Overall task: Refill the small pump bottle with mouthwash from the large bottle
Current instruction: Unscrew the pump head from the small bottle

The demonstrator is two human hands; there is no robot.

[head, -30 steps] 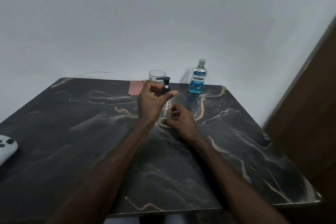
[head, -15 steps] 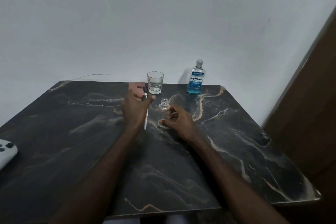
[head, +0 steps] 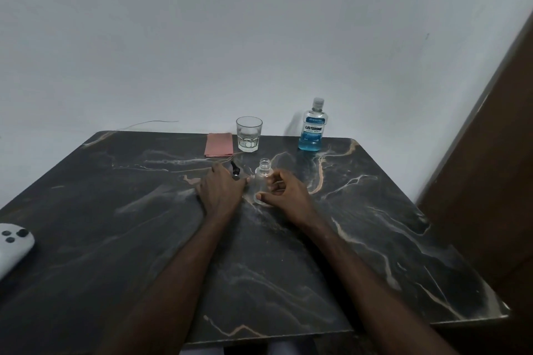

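The right hand (head: 284, 194) curls its fingers round the small pump bottle (head: 263, 179), standing open on the bench (head: 115, 239), the left hand (head: 222, 189) lies over the black pump top (head: 234, 169), grip unclear, and the large bottle (head: 313, 127) stands upright behind and to the right, closer to the right hand.

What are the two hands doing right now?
Left hand: palm down against the pump; cannot tell whether it grips it.
Right hand: holding the bottle.
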